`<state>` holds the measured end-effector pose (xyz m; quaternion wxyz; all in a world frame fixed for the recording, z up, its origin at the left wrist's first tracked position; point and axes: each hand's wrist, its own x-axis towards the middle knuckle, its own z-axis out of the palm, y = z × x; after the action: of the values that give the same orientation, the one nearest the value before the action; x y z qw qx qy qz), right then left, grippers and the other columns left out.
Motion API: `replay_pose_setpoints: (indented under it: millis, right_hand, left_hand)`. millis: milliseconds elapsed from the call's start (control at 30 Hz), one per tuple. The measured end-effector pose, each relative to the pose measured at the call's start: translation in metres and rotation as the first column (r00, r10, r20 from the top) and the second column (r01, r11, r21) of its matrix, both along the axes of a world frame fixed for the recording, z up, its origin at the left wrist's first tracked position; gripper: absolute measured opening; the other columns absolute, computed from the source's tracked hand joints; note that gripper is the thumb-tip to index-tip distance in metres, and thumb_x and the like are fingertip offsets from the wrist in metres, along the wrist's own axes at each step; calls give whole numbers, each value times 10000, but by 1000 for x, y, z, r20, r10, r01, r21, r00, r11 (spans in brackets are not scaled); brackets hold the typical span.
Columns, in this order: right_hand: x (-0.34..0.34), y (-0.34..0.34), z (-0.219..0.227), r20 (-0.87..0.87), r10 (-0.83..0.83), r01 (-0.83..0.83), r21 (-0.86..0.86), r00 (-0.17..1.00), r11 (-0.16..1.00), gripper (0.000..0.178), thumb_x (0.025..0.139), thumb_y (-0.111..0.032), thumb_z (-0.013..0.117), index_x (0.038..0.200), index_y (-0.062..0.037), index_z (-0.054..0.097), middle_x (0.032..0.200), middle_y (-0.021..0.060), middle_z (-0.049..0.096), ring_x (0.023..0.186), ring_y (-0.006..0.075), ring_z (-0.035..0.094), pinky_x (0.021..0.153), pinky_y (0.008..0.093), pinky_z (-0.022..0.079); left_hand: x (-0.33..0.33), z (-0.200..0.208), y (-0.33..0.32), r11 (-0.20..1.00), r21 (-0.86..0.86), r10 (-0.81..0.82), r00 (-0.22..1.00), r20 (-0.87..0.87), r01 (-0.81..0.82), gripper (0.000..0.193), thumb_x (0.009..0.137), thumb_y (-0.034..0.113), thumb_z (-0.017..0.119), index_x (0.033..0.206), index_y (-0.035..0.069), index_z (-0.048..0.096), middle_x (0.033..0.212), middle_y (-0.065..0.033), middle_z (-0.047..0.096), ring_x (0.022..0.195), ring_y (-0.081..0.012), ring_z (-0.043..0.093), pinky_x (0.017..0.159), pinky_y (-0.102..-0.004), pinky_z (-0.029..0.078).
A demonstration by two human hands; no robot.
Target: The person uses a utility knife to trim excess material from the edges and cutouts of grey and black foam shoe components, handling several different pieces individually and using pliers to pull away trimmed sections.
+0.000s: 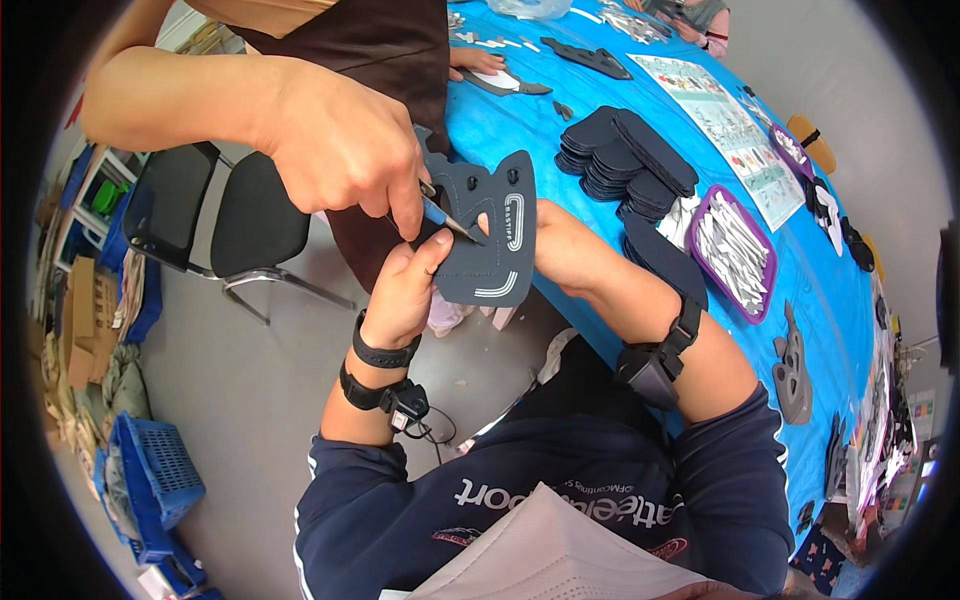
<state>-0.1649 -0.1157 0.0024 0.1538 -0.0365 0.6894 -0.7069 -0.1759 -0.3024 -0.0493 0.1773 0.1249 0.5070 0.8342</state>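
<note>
A dark grey flat shoe-upper-like piece (478, 268) with stitched lines, pale curved stripes and cut-out holes is held up between my hands. My left hand (402, 285) pinches its lower left edge, thumb on top. Round the right edge reaches my right hand (568, 245), most of its fingers hidden behind the piece; a fingertip shows in an opening near the middle. Another person's hand (345, 150) comes in from the upper left. It grips a slim blue tool (436, 213) with a pointed metal end, which touches or nearly touches the piece by that opening.
To the right, a blue-covered table (830, 310) bears stacked dark pads (625, 160), a purple basket (772, 262) of white strips and a printed sheet (720, 130). At the left are a black chair (262, 215) and a blue crate (165, 470). Other people stand at the table's far side.
</note>
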Motion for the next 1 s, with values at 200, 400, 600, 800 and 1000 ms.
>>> replay_pose_setpoints:
  millis: [200,400,600,800,1000]
  right_hand:
    - [1,1,-2,2,-3,3,10,1000,1000,265,889,-208,604,1016,15,669,927,59,661,834,116,595,745,275,473]
    - [-1,0,-4,-20,-3,4,30,1000,1000,269,883,-208,610,1016,19,669,934,65,663,837,115,596,744,272,474]
    - [-2,0,-2,-7,27,-27,42,1000,999,261,879,-196,613,1018,18,666,940,70,664,843,115,596,750,271,475]
    - [-2,1,-2,19,28,-30,69,999,997,269,884,-200,612,1026,23,661,947,78,665,847,119,600,750,276,478]
    - [-1,4,0,31,27,-29,82,999,996,283,889,-215,618,1025,29,665,941,80,667,841,119,600,746,278,479]
  left_hand:
    - [0,-5,0,1000,6,13,1000,-28,-13,268,966,211,517,1015,-30,623,942,-22,627,854,-80,551,780,-238,436]
    - [-2,-5,-2,1000,-1,2,999,-48,-2,271,965,211,520,1015,-33,628,946,-23,628,851,-74,544,774,-235,432]
    - [-1,-4,-4,1000,-25,-6,1000,-19,6,268,962,216,527,985,-28,637,891,-11,627,794,-60,539,709,-224,428]
    - [-2,-10,-4,998,-58,21,1000,-3,-21,254,960,212,531,958,-19,636,863,8,609,771,-51,522,679,-217,411]
    - [0,-6,0,998,-40,47,999,6,-47,257,967,217,522,955,-13,636,867,1,620,777,-60,539,679,-215,420]
